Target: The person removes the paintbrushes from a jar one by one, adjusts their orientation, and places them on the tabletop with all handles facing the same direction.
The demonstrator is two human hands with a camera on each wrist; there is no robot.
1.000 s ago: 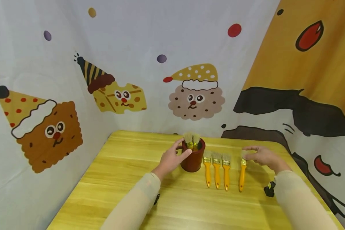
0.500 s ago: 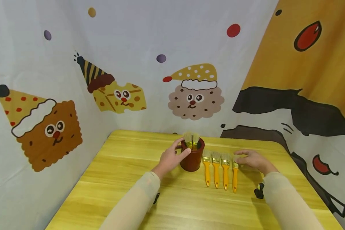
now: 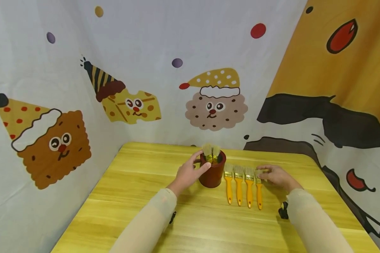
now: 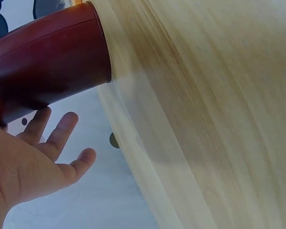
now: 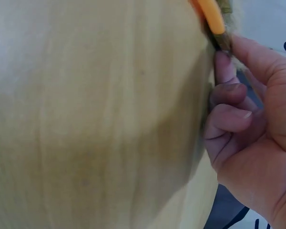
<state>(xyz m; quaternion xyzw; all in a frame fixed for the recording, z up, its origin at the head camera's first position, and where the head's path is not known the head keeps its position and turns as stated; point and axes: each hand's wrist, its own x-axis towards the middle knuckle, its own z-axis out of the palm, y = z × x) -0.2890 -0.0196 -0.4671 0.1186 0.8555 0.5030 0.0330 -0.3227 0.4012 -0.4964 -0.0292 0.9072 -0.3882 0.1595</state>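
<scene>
In the head view a dark red mug [image 3: 211,178] stands upright towards the back of the table, two paintbrushes [image 3: 216,151] in it with bristles up. My left hand [image 3: 188,174] grips the mug near its rim, thumb at the front. The left wrist view shows the mug's side [image 4: 57,52], with the other fingers spread loosely below. Right of the mug lie three orange-handled paintbrushes [image 3: 239,189] in a row, bristles away from me. My right hand [image 3: 278,177] pinches a narrower paintbrush [image 3: 259,198] near its bristles, at the row's right end. Its orange handle [image 5: 211,16] shows in the right wrist view.
The wooden table [image 3: 136,196] has its back edge against a white curtain [image 3: 145,42] printed with cartoon food. A larger orange and black print [image 3: 335,123] hangs on the right. A small black device [image 3: 283,211] sits by my right sleeve.
My right hand has brought the narrow paintbrush leftwards, close beside the other three, and has stayed nearly still since half a second ago. The left hand and mug have not moved.
</scene>
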